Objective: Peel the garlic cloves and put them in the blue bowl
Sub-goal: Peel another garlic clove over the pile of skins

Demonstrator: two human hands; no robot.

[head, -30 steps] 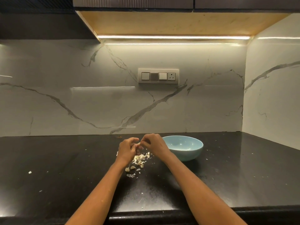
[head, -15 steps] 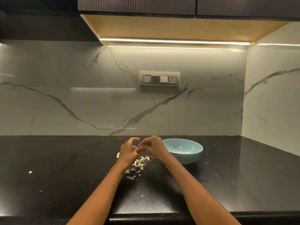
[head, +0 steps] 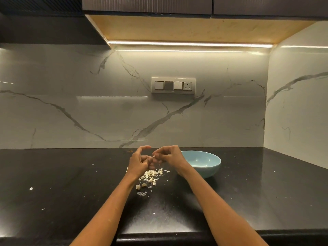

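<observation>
Both hands, left hand [head: 137,163] and right hand [head: 169,157], are pinching a garlic clove [head: 154,159] between curled fingers, just left of the blue bowl [head: 204,163], above peel scraps [head: 150,175].

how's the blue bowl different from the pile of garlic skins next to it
The blue bowl is one smooth, round, pale blue vessel; the pile of garlic skins is many small, ragged, whitish flakes. The bowl stands to the right of the hands, while the skins lie scattered below them. The bowl looks empty from here. Both rest on the black counter.
</observation>
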